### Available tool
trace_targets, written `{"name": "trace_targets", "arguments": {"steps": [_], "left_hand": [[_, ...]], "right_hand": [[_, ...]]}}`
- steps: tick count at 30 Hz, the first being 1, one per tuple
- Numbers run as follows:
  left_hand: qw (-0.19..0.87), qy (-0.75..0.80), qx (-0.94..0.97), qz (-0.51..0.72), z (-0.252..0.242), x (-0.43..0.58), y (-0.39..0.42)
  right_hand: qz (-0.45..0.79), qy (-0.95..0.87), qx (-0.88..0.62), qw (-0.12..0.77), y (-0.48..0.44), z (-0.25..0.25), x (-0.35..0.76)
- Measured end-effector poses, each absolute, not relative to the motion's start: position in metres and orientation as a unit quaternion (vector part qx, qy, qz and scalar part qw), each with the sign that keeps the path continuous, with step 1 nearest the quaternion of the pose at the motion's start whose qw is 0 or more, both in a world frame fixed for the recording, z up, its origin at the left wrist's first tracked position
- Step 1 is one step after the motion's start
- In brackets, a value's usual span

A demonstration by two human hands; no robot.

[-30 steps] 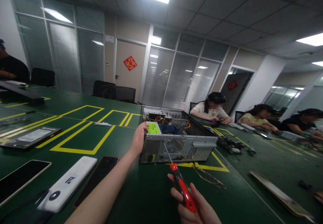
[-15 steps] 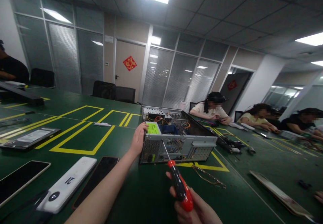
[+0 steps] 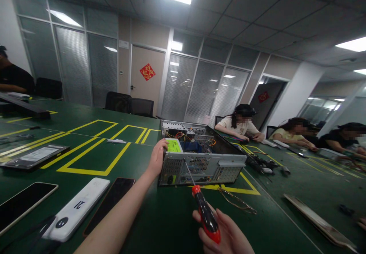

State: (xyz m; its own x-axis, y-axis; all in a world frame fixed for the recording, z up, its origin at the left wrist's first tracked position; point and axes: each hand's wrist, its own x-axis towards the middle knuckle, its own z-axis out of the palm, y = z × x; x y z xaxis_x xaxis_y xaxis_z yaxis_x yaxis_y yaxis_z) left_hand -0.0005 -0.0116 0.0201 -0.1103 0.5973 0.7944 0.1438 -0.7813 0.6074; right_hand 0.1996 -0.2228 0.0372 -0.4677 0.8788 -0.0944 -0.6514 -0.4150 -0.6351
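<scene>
An open computer case [image 3: 208, 163] lies on its side with its rear panel facing me. Wires and boards show inside it, and a power supply [image 3: 175, 145] with a bright green label fills its near left corner. My left hand [image 3: 156, 158] grips that corner, fingers curled over the top edge. My right hand [image 3: 220, 227] is closed around the red and black handle of a screwdriver [image 3: 206, 214]. Its thin shaft slants up and left to the rear panel, close to the power supply. Whether the tip sits in a screw is too small to tell.
On the left lie a hard drive [image 3: 36, 156], a white device marked 21 [image 3: 77, 208] and two phones [image 3: 25, 204]. Glasses [image 3: 238, 201] lie in front of the case. Dark parts [image 3: 264, 164] lie to its right. Several people sit around the green table [image 3: 168, 223].
My right hand and the screwdriver handle have shifted slightly down and right, the fingers loosened a little on the handle. The tip stays at the rear panel. My left hand stays put.
</scene>
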Motion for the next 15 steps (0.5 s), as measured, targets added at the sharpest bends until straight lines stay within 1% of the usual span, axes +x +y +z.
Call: {"name": "trace_targets", "arguments": {"steps": [4, 10, 15], "left_hand": [[0.162, 0.287, 0.647, 0.687, 0.0205, -0.0006, -0.012], [0.162, 0.293, 0.649, 0.683, 0.0206, -0.001, -0.012], [0.168, 0.295, 0.649, 0.68, 0.0209, -0.0011, -0.0125]], "right_hand": [[0.804, -0.303, -0.235, 0.455, -0.2259, 0.0399, 0.1973], [0.754, -0.334, -0.287, 0.486, -0.2316, 0.0441, 0.1995], [0.77, -0.348, -0.269, 0.462, -0.2294, 0.0385, 0.1994]]}}
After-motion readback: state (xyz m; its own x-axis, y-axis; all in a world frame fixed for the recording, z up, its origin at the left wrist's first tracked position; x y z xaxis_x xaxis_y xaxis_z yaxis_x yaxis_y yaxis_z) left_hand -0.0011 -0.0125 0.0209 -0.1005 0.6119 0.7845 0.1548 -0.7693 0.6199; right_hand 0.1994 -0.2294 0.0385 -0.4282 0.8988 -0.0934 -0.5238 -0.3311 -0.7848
